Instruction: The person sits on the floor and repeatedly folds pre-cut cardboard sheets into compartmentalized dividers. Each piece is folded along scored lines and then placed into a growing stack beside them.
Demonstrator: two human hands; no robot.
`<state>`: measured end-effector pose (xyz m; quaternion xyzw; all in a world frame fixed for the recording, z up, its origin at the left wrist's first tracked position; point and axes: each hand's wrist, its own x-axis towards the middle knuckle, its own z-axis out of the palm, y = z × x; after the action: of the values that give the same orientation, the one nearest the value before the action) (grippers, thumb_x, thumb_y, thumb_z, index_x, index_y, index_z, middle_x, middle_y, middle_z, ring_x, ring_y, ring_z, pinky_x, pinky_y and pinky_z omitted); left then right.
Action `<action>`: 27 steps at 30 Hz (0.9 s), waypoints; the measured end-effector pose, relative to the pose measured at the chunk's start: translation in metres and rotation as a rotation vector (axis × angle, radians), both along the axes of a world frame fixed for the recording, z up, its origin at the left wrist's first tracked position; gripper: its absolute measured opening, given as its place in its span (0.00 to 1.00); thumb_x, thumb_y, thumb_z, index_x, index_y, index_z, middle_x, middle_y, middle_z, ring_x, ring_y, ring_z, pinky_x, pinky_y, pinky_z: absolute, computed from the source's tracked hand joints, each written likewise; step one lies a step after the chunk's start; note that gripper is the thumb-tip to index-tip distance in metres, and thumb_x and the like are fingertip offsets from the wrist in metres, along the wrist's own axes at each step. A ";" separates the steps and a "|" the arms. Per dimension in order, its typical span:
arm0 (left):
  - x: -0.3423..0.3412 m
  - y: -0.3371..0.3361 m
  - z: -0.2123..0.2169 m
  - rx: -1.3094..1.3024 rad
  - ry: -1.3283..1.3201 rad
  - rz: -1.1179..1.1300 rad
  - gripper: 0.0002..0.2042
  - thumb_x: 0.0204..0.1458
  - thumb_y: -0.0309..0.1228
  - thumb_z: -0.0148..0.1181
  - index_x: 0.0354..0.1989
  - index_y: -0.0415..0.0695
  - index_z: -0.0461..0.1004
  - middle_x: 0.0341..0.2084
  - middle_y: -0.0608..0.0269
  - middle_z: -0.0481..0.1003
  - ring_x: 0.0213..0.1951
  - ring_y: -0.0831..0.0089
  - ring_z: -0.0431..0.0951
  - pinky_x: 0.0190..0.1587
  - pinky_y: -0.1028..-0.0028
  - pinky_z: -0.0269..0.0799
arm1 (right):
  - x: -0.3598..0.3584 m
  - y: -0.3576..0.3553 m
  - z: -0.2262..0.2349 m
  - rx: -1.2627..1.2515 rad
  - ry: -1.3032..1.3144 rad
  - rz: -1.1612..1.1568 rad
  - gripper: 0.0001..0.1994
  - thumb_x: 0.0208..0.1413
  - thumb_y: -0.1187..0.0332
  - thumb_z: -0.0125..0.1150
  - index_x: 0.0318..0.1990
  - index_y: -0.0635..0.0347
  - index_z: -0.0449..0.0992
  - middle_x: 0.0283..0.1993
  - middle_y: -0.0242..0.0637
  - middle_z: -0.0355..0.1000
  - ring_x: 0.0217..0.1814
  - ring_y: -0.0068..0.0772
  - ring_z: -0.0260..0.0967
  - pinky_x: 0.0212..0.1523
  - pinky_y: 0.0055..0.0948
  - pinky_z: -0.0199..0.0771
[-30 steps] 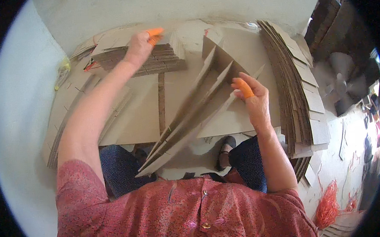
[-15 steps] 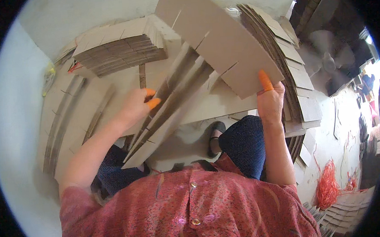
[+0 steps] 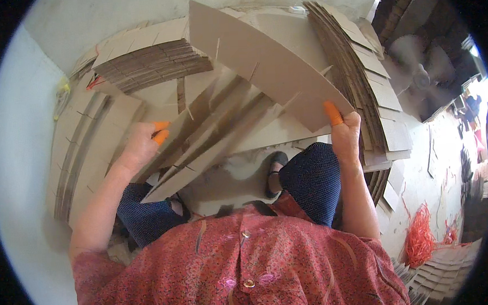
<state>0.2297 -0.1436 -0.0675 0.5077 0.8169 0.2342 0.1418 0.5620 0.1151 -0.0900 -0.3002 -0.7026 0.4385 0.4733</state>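
My right hand (image 3: pixel 344 133) grips the lower right end of a long slotted cardboard strip (image 3: pixel 267 60), an orange-capped thumb on its face. This strip slants up to the left. Several narrower cardboard strips (image 3: pixel 200 160) run down-left from under it, crossing it near its slots; their tips seem to poke through. My left hand (image 3: pixel 140 145), with orange covers on two fingers, is just left of the nearest crossing strip, fingers apart. Nothing shows between them. Whether a fingertip touches the strip is not clear.
A cardboard stack (image 3: pixel 154 66) lies back left; more pieces (image 3: pixel 78 155) fan out at the left. A tall stack (image 3: pixel 356 86) rises at the right. Beyond it are a fan (image 3: pixel 421 77) and red plastic twine (image 3: pixel 419 237) on the floor.
My left hand has moved left, away from the middle of the crossing strips. Another crossing strip now shows beside the others. The held strip has tilted and dropped slightly, with my right hand still on it.
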 end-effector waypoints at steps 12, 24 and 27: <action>-0.001 -0.001 -0.004 0.114 0.116 -0.014 0.13 0.51 0.27 0.58 0.44 0.36 0.77 0.33 0.43 0.77 0.31 0.58 0.79 0.36 0.67 0.72 | -0.006 0.003 0.012 0.026 0.000 0.054 0.10 0.56 0.68 0.62 0.41 0.64 0.79 0.32 0.24 0.75 0.34 0.16 0.67 0.36 0.22 0.68; -0.009 -0.002 -0.010 0.080 0.024 0.104 0.13 0.52 0.27 0.57 0.44 0.35 0.76 0.35 0.43 0.77 0.37 0.57 0.79 0.41 0.68 0.72 | 0.003 0.009 -0.008 0.031 -0.178 0.056 0.11 0.56 0.67 0.61 0.42 0.66 0.78 0.32 0.28 0.76 0.35 0.18 0.66 0.37 0.23 0.69; -0.015 -0.002 -0.007 0.046 0.028 0.105 0.14 0.53 0.28 0.58 0.46 0.35 0.75 0.39 0.49 0.78 0.39 0.65 0.78 0.43 0.71 0.71 | 0.003 0.003 -0.020 0.000 -0.210 0.098 0.12 0.58 0.66 0.59 0.42 0.66 0.78 0.31 0.28 0.75 0.34 0.17 0.65 0.36 0.23 0.68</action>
<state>0.2148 -0.1456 -0.0748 0.4705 0.8386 0.2530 0.1063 0.5653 0.1182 -0.1096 -0.3099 -0.7621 0.4271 0.3750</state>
